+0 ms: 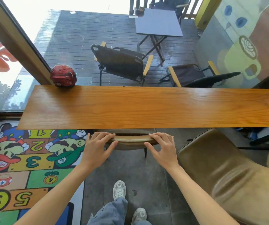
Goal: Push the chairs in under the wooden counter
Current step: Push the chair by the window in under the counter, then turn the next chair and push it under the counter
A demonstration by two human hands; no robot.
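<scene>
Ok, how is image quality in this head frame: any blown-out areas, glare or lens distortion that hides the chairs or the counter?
Head view: sky beyond the glass at top left is blown out to white; the wooden counter carries a soft sheen, grain still readable; wide-angle bowing bends its edges; both hands and the gripped chair back are sharp; the second chair at right is stretched.

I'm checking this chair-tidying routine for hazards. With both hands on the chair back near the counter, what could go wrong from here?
1. The left hand and right hand grip the chair back just short of the wooden counter edge; pushing further might pinch the fingers.
2. A hard bump could shake the red helmet sitting at the counter's far edge.
3. The second brown chair stands close on the right and may catch an elbow.
</scene>
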